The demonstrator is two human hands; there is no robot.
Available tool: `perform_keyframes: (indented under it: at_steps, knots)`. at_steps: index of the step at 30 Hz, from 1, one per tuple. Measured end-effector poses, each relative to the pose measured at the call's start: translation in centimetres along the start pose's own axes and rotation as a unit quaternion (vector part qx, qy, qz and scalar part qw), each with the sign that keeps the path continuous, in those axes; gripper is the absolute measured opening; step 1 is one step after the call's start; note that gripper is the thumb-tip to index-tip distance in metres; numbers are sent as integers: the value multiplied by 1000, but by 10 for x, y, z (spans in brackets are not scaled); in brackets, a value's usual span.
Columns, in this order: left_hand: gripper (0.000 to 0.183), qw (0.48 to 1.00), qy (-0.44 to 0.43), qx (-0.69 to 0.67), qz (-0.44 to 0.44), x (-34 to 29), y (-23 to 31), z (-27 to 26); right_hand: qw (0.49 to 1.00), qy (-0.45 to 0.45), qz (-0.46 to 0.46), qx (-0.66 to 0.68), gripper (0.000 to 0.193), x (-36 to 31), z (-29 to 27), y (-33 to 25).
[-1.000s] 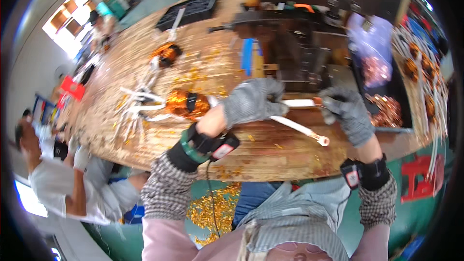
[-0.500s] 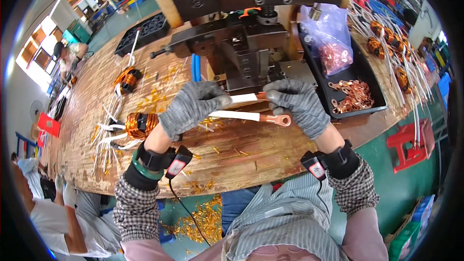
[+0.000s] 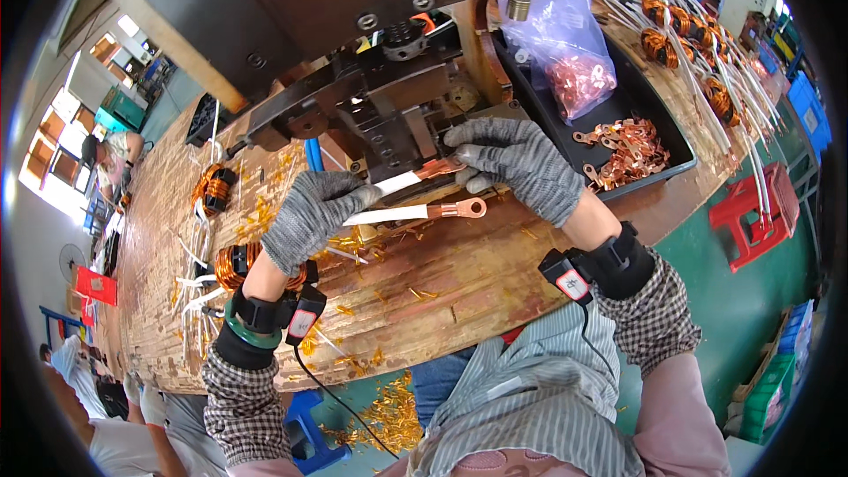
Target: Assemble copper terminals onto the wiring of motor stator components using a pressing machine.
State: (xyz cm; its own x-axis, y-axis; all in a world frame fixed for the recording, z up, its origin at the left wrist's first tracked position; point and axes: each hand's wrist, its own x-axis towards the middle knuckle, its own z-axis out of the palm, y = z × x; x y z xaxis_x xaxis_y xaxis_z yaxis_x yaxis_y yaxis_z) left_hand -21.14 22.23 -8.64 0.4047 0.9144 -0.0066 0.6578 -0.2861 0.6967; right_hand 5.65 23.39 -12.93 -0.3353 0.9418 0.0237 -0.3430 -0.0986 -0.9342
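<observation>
In the head view, my gloved left hand (image 3: 314, 216) pinches a white-sleeved lead (image 3: 396, 185), while my gloved right hand (image 3: 523, 166) pinches the copper terminal (image 3: 437, 169) at its end; the metal press (image 3: 380, 128) stands just beyond both. A second white lead (image 3: 397, 214) extends from my left fingers, its ring lug (image 3: 473, 208) below my right hand. A black tray (image 3: 634, 93) lies right of that hand.
</observation>
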Motion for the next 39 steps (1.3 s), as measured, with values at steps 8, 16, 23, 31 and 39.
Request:
perform_keyframes:
  at_steps: [8,16,23,31,39]
  knots:
    - [26,997,-12,-1,-78,8,19,-6,999,-9,10,31,17,19,-6,-1]
    - [16,996,-10,71,47,10,11,-10,997,-24,41,60,18,24,-10,-4]
    - [19,995,-1,-2,-97,16,5,-14,998,-36,30,39,15,34,-12,0]
    - [20,993,2,103,61,15,0,-14,1000,-13,3,7,15,32,-14,-3]
    - [23,987,-3,-14,-161,15,18,-14,999,-22,2,-47,19,31,-14,-4]
